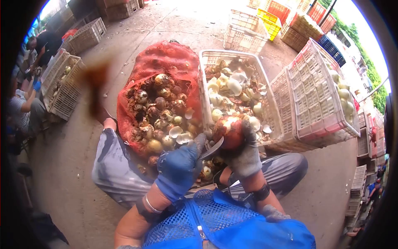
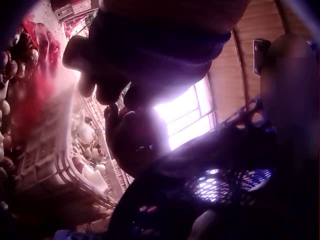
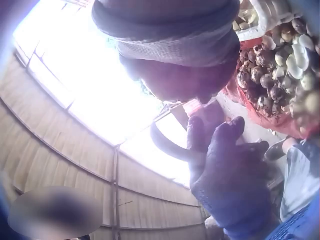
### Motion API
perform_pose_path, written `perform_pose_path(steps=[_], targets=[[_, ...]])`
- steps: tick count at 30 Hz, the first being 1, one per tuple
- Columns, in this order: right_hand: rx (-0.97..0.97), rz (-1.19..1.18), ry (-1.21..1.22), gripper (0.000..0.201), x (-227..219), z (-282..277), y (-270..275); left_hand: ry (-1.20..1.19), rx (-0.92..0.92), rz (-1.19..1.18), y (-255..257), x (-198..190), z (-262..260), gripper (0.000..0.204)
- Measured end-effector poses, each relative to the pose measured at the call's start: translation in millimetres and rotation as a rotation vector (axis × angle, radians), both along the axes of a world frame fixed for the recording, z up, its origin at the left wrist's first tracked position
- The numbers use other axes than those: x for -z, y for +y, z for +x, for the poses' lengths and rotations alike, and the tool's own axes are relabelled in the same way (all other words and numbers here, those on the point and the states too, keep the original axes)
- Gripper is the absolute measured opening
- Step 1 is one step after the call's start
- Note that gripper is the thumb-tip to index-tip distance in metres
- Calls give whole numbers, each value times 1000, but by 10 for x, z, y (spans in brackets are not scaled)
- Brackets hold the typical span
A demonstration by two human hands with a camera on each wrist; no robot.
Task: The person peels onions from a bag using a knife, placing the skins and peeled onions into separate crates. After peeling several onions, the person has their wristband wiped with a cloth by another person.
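Observation:
My left hand (image 1: 178, 168), in a blue glove, grips a small knife whose curved blade (image 1: 212, 149) lies against the lower left of a large red-brown onion (image 1: 229, 130). My right hand (image 1: 244, 159), in a grey glove, holds that onion from the right and below. In the right wrist view the left glove (image 3: 232, 185) is curled round the knife handle, with the blade (image 3: 167, 144) pointing up and left. Just beyond the hands stand a red mesh sack (image 1: 163, 58) of unpeeled onions and a white crate (image 1: 271, 99) with peeled onions and skins. The left wrist view is dark.
Stacked white crates (image 1: 315, 97) stand at the right, the top one holding pale onions (image 1: 345, 94). Farther off are another white crate (image 1: 244, 31) and a yellow crate (image 1: 270, 24). People sit by a crate (image 1: 64, 89) at far left. A blurred brown shape (image 1: 95, 81) hangs left of the sack.

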State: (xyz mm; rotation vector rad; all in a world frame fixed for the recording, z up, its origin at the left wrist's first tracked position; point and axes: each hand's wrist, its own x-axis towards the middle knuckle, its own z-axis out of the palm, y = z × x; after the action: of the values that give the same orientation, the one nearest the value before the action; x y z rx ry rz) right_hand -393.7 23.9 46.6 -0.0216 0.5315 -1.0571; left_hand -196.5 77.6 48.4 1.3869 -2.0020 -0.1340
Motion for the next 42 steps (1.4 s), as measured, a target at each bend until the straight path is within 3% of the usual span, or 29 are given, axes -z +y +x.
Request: perform_pose_path(steps=[1,3,7,8,10,11,13,15,17,18,19,21,22,23,25,26,27,28,29,32,34,37,38,39,41,42], targets=[[-46,9,-80,47,-21,-7,1,-5,-1,2,-1,12,-8,59],[-37,-7,-69,48,73,-18,14,-271,-33,40,-20,15,-15,58],[-70,-46,-7,57,84,-18,58,-307,-90,61,-96,193,0,58],[-74,-37,-8,57,96,-43,63,-247,-69,54,-84,178,-3,56],[-69,-275,260,65,117,-108,53,-121,-44,141,-26,125,-30,54],[-71,-267,262,65,94,-98,55,-119,-45,149,-16,137,-36,54],[12,-468,464,65,22,-54,64,-9,7,206,-12,161,-32,53],[-55,-411,404,64,162,-126,68,-68,11,101,-105,297,64,54],[-168,-221,79,66,249,-106,126,-315,51,-45,-210,332,158,54],[-245,-59,27,79,207,-119,142,-243,147,-165,-328,368,207,54],[-238,-48,15,79,272,-112,206,-270,200,-164,-362,363,262,57],[19,-1168,1333,61,383,-80,339,-283,258,-252,-451,395,299,59],[28,-1116,1118,62,390,-80,365,-284,272,-247,-437,390,292,59],[37,-1107,1124,62,395,-91,356,-277,256,-244,-424,369,272,58],[-180,-967,753,68,389,-140,287,-265,244,-255,-400,386,194,58],[-174,-980,761,68,362,-150,244,-188,142,-211,-356,440,127,65],[-150,-746,520,70,322,-135,192,-110,37,-172,-305,495,56,72],[-130,-518,278,72,277,-103,121,-111,-71,-1,-222,554,-39,66],[-113,-284,38,73,240,-74,61,97,-30,61,-198,443,-139,59],[-11,-292,87,75,222,-70,69,268,-38,133,-172,461,-386,60],[3,-407,237,77,260,-130,58,683,-99,651,-212,620,-511,59],[80,-419,320,78,190,-203,67,529,10,579,-350,742,-533,61],[53,-407,306,78,276,-330,63,740,46,1091,-450,480,-502,67],[59,-409,315,78,318,-401,56,826,113,1251,-515,285,-434,68],[118,-321,129,77,379,-511,72,994,242,918,-561,318,-543,47],[145,-277,35,77,408,-570,75,996,251,919,-584,347,-541,47]])
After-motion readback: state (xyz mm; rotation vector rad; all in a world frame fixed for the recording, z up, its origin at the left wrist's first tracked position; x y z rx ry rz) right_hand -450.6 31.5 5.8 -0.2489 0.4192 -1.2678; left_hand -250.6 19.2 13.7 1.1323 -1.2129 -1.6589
